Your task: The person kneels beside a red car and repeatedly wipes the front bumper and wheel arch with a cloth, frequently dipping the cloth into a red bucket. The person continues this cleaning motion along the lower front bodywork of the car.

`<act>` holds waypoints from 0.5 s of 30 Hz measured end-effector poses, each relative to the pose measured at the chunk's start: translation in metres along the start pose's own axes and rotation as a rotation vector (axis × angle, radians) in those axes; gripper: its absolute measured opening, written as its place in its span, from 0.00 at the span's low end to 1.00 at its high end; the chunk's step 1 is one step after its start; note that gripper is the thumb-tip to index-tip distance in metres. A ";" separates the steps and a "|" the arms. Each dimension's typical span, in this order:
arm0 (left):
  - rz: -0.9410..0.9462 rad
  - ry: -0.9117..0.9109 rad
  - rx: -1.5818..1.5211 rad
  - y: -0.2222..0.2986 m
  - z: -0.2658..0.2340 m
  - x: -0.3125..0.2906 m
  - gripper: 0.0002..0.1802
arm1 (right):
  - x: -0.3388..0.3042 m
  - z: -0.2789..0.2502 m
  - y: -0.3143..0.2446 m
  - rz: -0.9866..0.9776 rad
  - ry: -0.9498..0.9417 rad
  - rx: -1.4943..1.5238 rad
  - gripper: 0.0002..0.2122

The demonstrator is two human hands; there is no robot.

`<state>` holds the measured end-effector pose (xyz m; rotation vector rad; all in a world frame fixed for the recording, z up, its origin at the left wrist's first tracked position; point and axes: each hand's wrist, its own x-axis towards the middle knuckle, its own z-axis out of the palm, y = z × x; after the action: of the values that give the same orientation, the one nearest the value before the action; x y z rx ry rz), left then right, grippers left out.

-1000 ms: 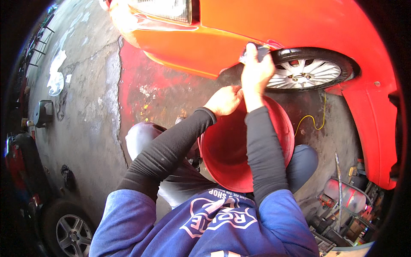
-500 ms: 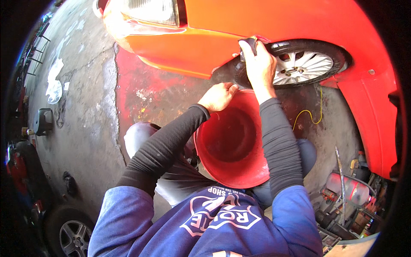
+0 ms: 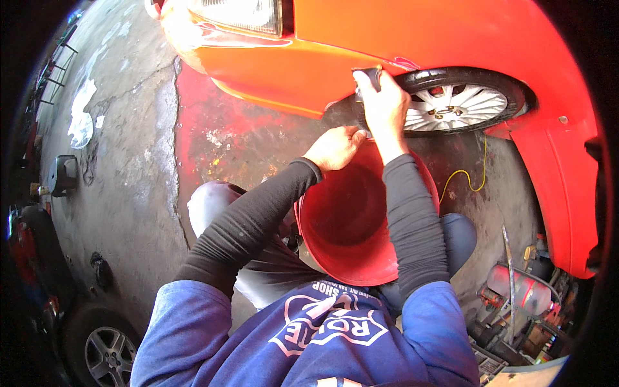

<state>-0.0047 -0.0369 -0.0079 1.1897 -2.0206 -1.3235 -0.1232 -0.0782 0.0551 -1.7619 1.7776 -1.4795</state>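
My right hand [image 3: 387,111] is closed around a small dark block or pad [image 3: 370,77], pressed to the orange-red car bumper [image 3: 303,77] at its edge by the wheel arch. The fingers hide much of the pad, so its exact kind cannot be told. My left hand [image 3: 335,149] is closed on the far rim of a large red tub [image 3: 358,271], its thumb along the edge. The tub stands tilted between my knees, and its inside is in shadow. Just right of my right hand is the front wheel [image 3: 461,106], with a black tyre and silver spokes.
A yellow cord [image 3: 465,173] lies on the floor below the wheel. At the lower right are piled tools and a clear reddish bottle [image 3: 519,289]. A black stool [image 3: 63,175] and white plastic [image 3: 81,122] lie to the left. Another vehicle's wheel [image 3: 108,351] is at the lower left.
My right hand and the pad have shifted slightly left along the bumper edge. My left hand keeps its hold on the tub rim. The whole view has tilted a little.
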 end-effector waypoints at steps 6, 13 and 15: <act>0.026 0.039 0.019 0.000 -0.001 0.000 0.25 | -0.004 0.006 0.002 0.147 -0.141 -0.095 0.14; -0.041 -0.039 0.023 -0.001 0.001 -0.007 0.25 | -0.015 0.003 0.006 0.138 -0.009 0.240 0.12; 0.056 0.010 0.028 -0.002 0.002 -0.007 0.24 | -0.018 0.003 0.007 -0.094 -0.116 -0.248 0.14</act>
<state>-0.0014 -0.0303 -0.0101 1.1417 -2.0565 -1.2641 -0.1206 -0.0660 0.0404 -2.0304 1.9106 -1.2040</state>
